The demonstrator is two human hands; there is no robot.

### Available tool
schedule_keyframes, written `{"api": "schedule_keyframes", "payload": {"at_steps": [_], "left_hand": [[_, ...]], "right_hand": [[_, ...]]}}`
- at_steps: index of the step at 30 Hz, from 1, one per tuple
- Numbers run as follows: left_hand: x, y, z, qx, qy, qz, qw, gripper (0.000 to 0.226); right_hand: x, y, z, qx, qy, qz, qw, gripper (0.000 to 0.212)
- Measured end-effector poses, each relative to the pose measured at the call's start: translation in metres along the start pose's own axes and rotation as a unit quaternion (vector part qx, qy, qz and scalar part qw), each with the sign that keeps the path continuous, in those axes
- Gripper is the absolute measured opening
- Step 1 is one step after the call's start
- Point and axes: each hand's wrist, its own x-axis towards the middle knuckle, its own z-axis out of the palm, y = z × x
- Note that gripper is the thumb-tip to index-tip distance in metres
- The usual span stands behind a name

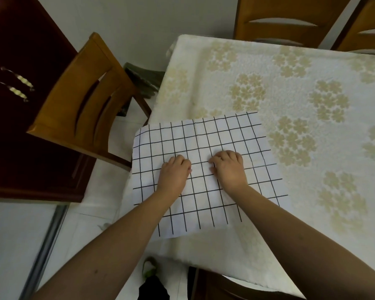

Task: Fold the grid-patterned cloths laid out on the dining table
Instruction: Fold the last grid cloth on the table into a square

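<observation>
One white cloth with a black grid [206,139] lies flat on the near left corner of the table, its left edge hanging past the table's side. A faint vertical crease runs down its middle. Both hands sit side by side on the cloth's centre. My left hand [174,173] has its fingers curled down onto the fabric, thumb close to the fingertips, pinching it. My right hand [228,167] does the same a little to the right. The cloth under the palms is hidden.
The table [301,87] wears a cream cover with beige flower prints. A wooden chair [78,100] stands at the left, two more chairs [290,20] at the far side, and a dark red cabinet [15,61] beyond the left chair. A chair back [214,286] is at the near edge.
</observation>
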Motion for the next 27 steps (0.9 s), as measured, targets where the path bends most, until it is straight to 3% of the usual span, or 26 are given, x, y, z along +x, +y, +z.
{"api": "schedule_keyframes", "payload": {"at_steps": [7, 15, 25, 27], "left_hand": [[-0.002, -0.002, 0.007, -0.002, 0.010, 0.003, 1.000, 0.005], [-0.008, -0.001, -0.002, 0.007, 0.061, 0.045, 0.997, 0.013], [-0.015, 0.000, -0.013, -0.018, 0.064, 0.060, 0.996, 0.015], [-0.017, 0.002, -0.016, -0.031, 0.060, 0.066, 0.996, 0.018]], "right_hand": [[0.004, 0.001, 0.009, 0.016, 0.005, 0.018, 1.000, 0.007], [0.002, 0.008, 0.010, 0.043, 0.027, -0.034, 0.998, 0.020], [-0.003, 0.013, -0.002, 0.051, 0.053, -0.079, 0.994, 0.006], [-0.008, 0.016, -0.008, 0.042, 0.058, -0.095, 0.993, 0.019]]}}
